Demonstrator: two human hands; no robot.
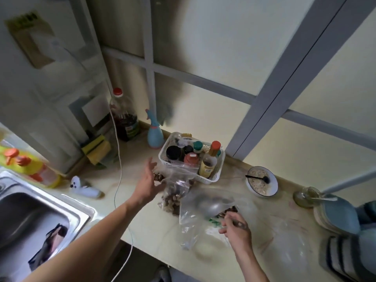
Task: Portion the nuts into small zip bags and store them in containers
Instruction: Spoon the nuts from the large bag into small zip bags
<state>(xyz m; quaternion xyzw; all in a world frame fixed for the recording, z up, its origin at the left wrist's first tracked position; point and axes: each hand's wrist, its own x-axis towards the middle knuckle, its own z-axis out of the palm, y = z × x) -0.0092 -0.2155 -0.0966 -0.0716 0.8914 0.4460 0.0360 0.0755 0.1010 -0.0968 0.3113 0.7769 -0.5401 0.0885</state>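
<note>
Your left hand [147, 181] is spread, fingers straight, its grip released, touching or just beside the clear zip bag of brown nuts [173, 195] that stands on the pale tabletop [142, 226] in front of the white plastic basket of bottles [191, 159]. Your right hand [236, 227] has its grip clenched round the handle of a metal spoon [211, 206], whose bowl sits inside a second, near-empty clear bag [195, 220]. The film looks thin, limp and slippery, and the nuts likely shift as loose weight, so pinch the zip rim, where it is stiffest, and support the bottom.
</note>
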